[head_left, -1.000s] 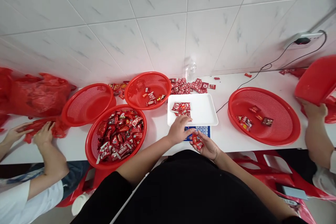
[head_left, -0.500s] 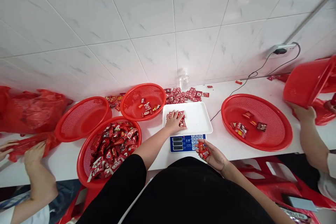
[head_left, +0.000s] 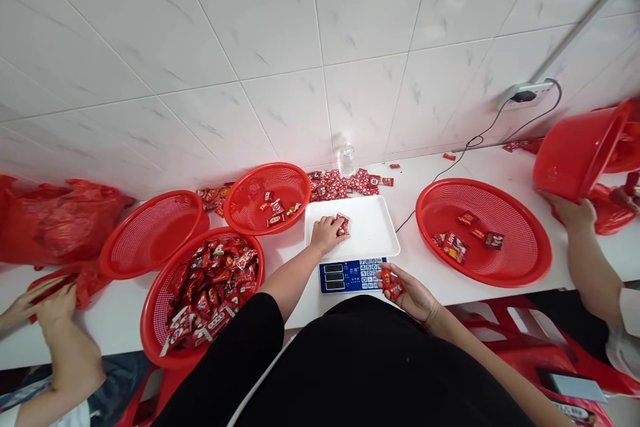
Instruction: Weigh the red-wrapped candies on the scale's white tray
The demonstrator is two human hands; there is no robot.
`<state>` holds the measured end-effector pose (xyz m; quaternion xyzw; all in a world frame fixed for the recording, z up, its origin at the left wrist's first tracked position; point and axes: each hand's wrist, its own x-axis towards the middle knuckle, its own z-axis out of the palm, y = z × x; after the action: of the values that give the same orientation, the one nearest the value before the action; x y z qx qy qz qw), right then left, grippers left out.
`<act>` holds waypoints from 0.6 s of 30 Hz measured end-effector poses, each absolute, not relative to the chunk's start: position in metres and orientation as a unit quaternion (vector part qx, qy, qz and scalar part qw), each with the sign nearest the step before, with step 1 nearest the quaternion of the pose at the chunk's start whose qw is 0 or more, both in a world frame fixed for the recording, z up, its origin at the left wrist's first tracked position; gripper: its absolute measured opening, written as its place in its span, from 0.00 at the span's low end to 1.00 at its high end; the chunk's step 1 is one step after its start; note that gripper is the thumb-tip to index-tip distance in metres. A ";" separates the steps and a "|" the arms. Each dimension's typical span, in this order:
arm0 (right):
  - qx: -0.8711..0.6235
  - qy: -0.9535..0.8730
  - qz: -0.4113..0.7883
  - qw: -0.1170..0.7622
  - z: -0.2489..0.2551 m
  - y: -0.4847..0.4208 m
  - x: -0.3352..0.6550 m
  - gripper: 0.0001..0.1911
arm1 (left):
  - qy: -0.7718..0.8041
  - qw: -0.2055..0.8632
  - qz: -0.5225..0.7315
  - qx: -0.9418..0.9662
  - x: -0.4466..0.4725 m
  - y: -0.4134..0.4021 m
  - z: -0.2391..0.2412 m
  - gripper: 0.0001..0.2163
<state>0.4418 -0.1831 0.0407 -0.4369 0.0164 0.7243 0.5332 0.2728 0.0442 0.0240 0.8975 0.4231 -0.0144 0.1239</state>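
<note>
Nearest the body, at about five o'clock from the white rectangular plastic tray (head_left: 375,227), the right hand (head_left: 413,295) is turned palm up, fingers curled round glossy red-wrapped sweets (head_left: 391,283), probably so none spill, while a round red plastic basket (head_left: 156,313) of similar packets stands at eight o'clock, seemingly for easy reach. Beyond the scale's blue keypad panel (head_left: 353,275), presumably facing the wearer for reading, the left hand (head_left: 327,235) bends over the tray's nine o'clock side, fingertips at a red-and-white foil packet (head_left: 343,224), though I cannot tell whether they grip. Farther, at twelve o'clock, loose red-and-white packets (head_left: 367,181) lie near the wall, perhaps out of the hands' way.
</note>
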 end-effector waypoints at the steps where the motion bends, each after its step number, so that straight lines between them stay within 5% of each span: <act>1: -0.437 0.015 0.724 0.533 0.040 -0.184 0.443 0.12 | 0.426 0.129 -0.015 0.895 0.274 0.046 0.024 0.25; 18: -0.436 0.035 0.734 0.521 0.035 -0.182 0.430 0.10 | 0.602 0.386 0.269 0.646 0.269 0.068 0.043 0.14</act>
<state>0.4300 -0.1822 0.0352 -0.4357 0.0346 0.7335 0.5206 0.2694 0.0681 0.0427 0.6457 0.6016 0.2691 0.3857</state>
